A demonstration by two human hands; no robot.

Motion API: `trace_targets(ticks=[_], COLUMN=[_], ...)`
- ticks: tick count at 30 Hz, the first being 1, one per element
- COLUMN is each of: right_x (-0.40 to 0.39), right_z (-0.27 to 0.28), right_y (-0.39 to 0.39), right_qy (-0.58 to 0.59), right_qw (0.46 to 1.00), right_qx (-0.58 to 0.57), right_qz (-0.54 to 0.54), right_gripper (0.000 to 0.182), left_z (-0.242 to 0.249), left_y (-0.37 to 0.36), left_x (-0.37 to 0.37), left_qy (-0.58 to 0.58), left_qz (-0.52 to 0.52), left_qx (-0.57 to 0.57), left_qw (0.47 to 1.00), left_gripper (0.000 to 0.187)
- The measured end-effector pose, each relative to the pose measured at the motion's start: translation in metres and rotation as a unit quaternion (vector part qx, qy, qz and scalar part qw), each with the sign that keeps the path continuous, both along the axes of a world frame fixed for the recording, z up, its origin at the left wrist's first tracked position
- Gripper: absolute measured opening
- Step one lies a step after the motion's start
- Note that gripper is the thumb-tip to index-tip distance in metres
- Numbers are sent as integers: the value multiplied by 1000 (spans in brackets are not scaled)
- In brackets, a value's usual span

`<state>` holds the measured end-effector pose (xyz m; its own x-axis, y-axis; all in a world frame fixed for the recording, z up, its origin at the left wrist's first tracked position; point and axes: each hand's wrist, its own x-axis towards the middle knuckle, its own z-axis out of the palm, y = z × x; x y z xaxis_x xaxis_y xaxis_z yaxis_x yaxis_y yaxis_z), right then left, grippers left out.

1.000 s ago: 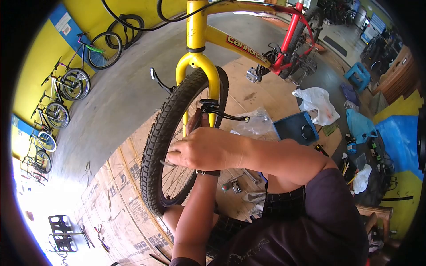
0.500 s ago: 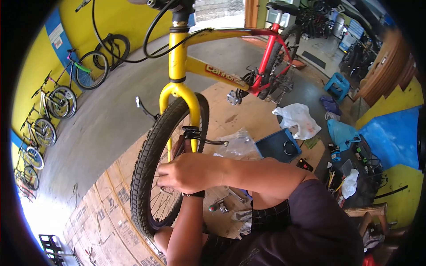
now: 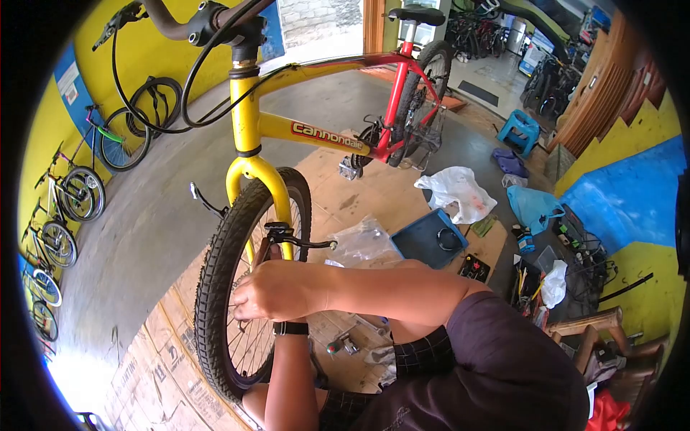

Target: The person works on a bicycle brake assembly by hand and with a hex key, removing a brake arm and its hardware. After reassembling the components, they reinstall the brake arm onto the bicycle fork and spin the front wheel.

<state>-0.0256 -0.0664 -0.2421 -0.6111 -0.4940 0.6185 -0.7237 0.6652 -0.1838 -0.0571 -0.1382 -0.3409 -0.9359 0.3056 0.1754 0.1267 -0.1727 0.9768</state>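
A yellow and red bicycle (image 3: 248, 115) stands upright with its front wheel (image 3: 208, 287) close before me. My right hand (image 3: 273, 289) reaches across from the right, fingers curled together at the spokes below the fork (image 3: 284, 197). Whatever is between those fingers is too small to make out. Rising from below, my left hand (image 3: 269, 251) is mostly hidden behind the right one; a few of its fingers show beside the black brake arm (image 3: 280, 233). A dark band (image 3: 290, 328) circles the left wrist. The other brake arm (image 3: 207, 201) sticks out on the wheel's far left side.
Cardboard (image 3: 162, 352) lies under the wheel. To the right are a blue tray (image 3: 410, 241), a white plastic bag (image 3: 460, 194), a clear bag (image 3: 363, 241) and loose tools (image 3: 345, 343). A blue stool (image 3: 519, 133) stands farther back. Several bicycles (image 3: 83, 190) line the yellow wall.
My view has shifted, so the bicycle and surroundings sit farther left, with more of the handlebar in sight. Both hands stay at the wheel, the right fingers still curled by the spokes.
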Motion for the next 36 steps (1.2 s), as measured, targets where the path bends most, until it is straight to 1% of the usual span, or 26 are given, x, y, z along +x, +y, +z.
trace_targets(ticks=[3,6,9,10,13,14,17,18,21,22,24,25,26,29,30,31,33,35,36], right_x=[11,22,15,16,18,15,12,11,4,3,-1,-1,6,14,18,20,28,27,25], right_z=[9,19,13,11,13,11,8,8,6,4,-1,-1,2,30,40,49,51,61,65], right_y=[-1,-4,-6,-8,-12,-11,-16,-15,-20,-22,-20,-17,-9,-10,-7,-2,30,67,84], right_qy=[-45,-60,-32,-12,-1,32,33,51,86,18,-6,-18,-61,106,116,115,19,90,92], right_qw=[998,997,999,999,998,998,999,998,996,999,1000,1000,996,993,991,989,990,981,968], right_qx=[36,32,17,31,61,50,4,35,8,2,-9,-12,69,22,-3,-48,-136,-162,-192], right_qz=[-24,-39,10,6,0,11,3,6,-10,-29,-9,3,-3,49,63,78,39,-63,-131], right_gripper=[16,17,17,15,14,14,13,12,11,9,9,10,31,34,37,30,23,19,15], left_z=[0,0,1,1,2,2,6,8,12,12,18,23,27,36,31,25,6,0,7], left_y=[-3,-4,-5,-5,-5,-5,-3,-2,3,3,5,6,6,9,9,9,12,21,20], left_x=[0,0,2,1,2,2,-2,-3,-2,-2,-2,0,0,-7,-12,-18,-29,-32,-30], left_qy=[2,5,9,11,14,18,27,30,48,50,72,89,104,174,191,209,241,173,186], left_qz=[3,5,4,6,4,4,4,3,-5,-3,-8,-13,-17,-38,-45,-52,-64,-52,-40], left_qx=[-2,-1,1,1,6,6,4,5,-2,-7,-20,-32,-40,-33,-7,19,67,35,14], left_qw=[1000,1000,1000,1000,1000,1000,1000,1000,999,999,997,995,994,984,980,976,966,983,982], left_gripper=[72,73,73,73,73,74,74,74,74,74,75,75,75,75,77,79,84,89,89])
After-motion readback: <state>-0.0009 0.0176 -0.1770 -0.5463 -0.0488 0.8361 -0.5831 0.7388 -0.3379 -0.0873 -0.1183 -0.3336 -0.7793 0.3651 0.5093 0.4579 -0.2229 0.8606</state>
